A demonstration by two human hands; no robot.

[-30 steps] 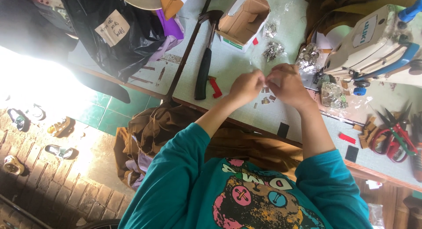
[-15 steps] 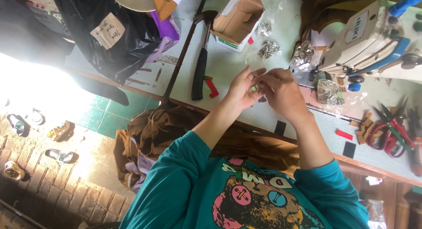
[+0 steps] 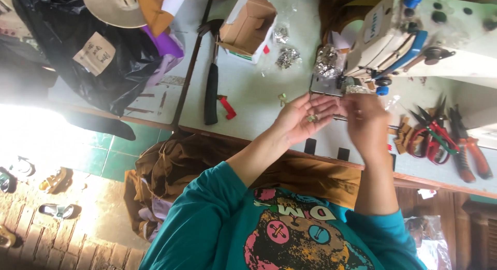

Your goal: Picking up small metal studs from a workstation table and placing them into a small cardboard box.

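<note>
Both hands have separated since the earlier frame. The left hand (image 3: pixel 299 120) lies open, palm up, cradling a small metal fitting (image 3: pixel 311 118). The right hand (image 3: pixel 368 122) hovers near the table's (image 3: pixel 248 94) front edge; its grip cannot be determined.

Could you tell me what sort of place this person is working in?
Probably a small sewing workshop: a sewing machine on the table, brown fabric heaped below, and scissors by it.

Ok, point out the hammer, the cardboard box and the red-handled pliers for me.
hammer (image 3: pixel 210 96): head view, on its black grip.
cardboard box (image 3: pixel 248 29): head view, on its brown inner wall.
red-handled pliers (image 3: pixel 473 153): head view, on one red handle.
</note>
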